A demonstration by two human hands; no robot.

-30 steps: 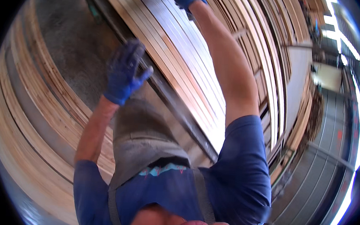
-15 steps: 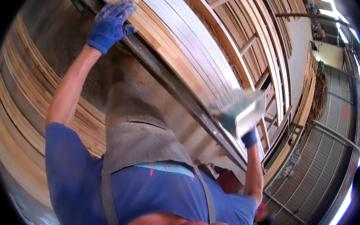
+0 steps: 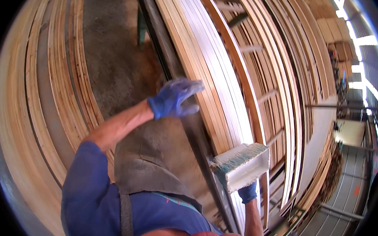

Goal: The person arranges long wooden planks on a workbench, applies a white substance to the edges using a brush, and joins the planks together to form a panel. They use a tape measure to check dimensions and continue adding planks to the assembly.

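Note:
My left hand [image 3: 176,99], in a blue glove with pale smears, is open at the near edge of the bare wood strips [image 3: 201,88]. Its fingers are apart and hold nothing; whether the tips touch the wood I cannot tell. Farther right, my right hand [image 3: 248,193], also blue-gloved, grips a rectangular box-shaped tub [image 3: 248,170], its fingers mostly hidden behind it. White residue crusts the tub's teal and whitish walls, and its hollow whitish inside shows. The tub is tilted above the row of strips. Beyond the bare ones lie strips with a shiny whitish wet coat [image 3: 215,55].
A dark metal rail [image 3: 159,39] runs along the near side of the strips. Past them, a wooden frame [image 3: 246,84] carries stacked boards [image 3: 282,58]. More long boards [image 3: 57,68] lie on my left, beside the concrete floor [image 3: 109,49]. A corrugated wall [image 3: 343,190] stands at right.
The view has turned. My left hand has come off its earlier spot on the rail side and closer to my right hand. The tub, blurred before, now shows its hollow side more plainly.

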